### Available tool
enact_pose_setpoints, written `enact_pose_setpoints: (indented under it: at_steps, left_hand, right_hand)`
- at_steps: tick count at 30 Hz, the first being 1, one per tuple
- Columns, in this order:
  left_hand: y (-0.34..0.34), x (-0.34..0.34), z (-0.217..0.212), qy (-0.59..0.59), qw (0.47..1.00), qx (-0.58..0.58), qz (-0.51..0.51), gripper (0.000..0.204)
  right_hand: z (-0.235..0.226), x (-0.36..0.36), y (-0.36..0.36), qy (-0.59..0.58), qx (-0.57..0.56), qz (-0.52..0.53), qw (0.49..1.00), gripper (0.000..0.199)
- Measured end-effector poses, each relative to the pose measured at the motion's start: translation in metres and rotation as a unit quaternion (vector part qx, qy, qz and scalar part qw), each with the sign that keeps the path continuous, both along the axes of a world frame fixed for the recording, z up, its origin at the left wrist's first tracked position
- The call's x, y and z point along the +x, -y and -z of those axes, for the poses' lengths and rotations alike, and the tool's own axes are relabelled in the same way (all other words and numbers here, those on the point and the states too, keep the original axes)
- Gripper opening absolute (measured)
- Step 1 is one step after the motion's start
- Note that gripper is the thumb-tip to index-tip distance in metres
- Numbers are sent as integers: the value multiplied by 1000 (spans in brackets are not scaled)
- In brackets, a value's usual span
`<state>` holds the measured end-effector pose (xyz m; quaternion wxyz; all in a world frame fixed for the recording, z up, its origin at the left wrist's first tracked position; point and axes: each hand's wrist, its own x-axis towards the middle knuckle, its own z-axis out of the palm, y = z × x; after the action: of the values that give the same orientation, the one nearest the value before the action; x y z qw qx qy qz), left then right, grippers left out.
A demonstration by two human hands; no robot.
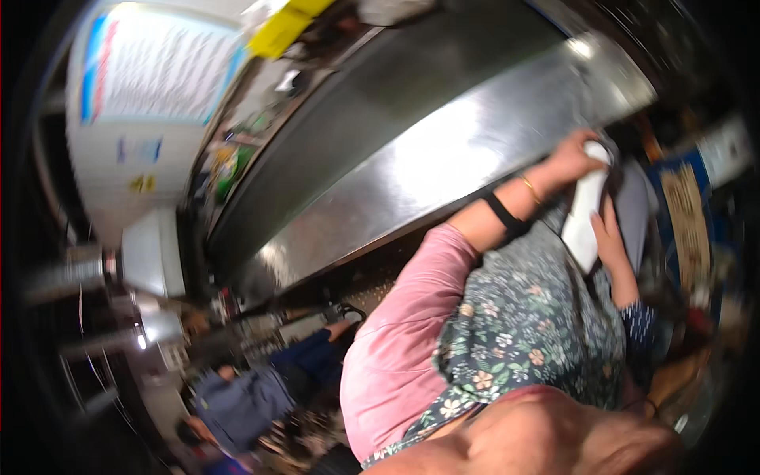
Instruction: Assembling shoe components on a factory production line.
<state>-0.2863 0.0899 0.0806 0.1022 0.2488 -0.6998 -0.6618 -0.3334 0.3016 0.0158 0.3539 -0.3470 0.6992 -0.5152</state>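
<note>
Beyond the metal table's right end, both hands are on a long, smooth white piece (586, 218), blurred, its kind unclear. My left hand (582, 155) has its fingers closed around the upper end; that arm wears a pink sleeve, a black band and a thin gold bracelet. Lower down, my right hand (611, 241) grips the piece's right edge, thumb against its face, below a dark speckled sleeve. Behind the piece, a pale grey-white sheet-like thing (633, 210) hangs partly covered. My floral apron (507, 332) lies just below the hands.
A long shiny metal worktable (443, 150) runs diagonally past my left arm. Along its far side is a shelf strip with small clutter and a yellow box (285, 28). A blue crate-like thing (697, 214) stands at right. Another person (245, 404) is at lower left.
</note>
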Motion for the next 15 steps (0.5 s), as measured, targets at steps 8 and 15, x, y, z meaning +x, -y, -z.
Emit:
enact_pose_setpoints:
  at_steps: [8, 15]
  left_hand:
    - [-3, 56, 32, 62, 977, -161, -125, 44]
    - [34, 41, 0, 140, 788, -599, 21, 14]
  right_hand:
    - [-26, 9, 55, 185, -5, 37, 982, 61]
    - [-14, 18, 101, -154, -27, 75, 985, 70]
